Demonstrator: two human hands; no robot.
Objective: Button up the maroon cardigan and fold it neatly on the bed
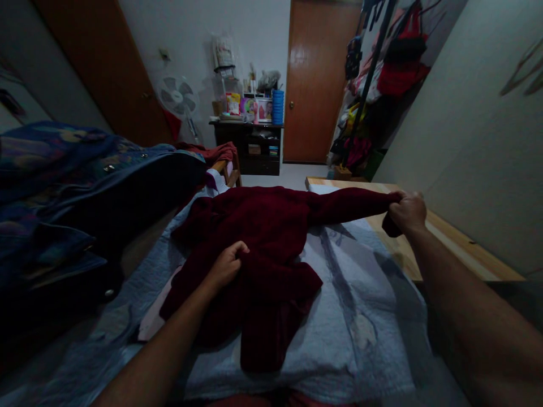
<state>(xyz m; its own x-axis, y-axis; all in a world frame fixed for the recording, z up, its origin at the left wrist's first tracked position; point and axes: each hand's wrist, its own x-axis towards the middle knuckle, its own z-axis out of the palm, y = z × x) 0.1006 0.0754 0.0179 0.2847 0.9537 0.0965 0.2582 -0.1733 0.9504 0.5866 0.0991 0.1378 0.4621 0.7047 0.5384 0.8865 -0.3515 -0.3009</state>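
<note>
A dark maroon long-sleeved garment [271,217] lies spread and partly bunched over a pale grey-blue quilted cloth [335,339]. My right hand [408,212] is closed around the end of one sleeve, which is pulled out straight to the right and lifted a little. The cuff hangs below that fist. My left hand [230,263] is closed on the body of the garment near its middle, pinching the fabric. The other sleeve is folded toward me, across the near part of the cloth.
A heap of denim clothing [85,186] is piled on the left. A light wooden board [458,243] runs along the right wall. Farther back are a white fan [179,97], a dark cabinet [248,150] with items on top, a wooden door [320,85] and hanging bags [403,62].
</note>
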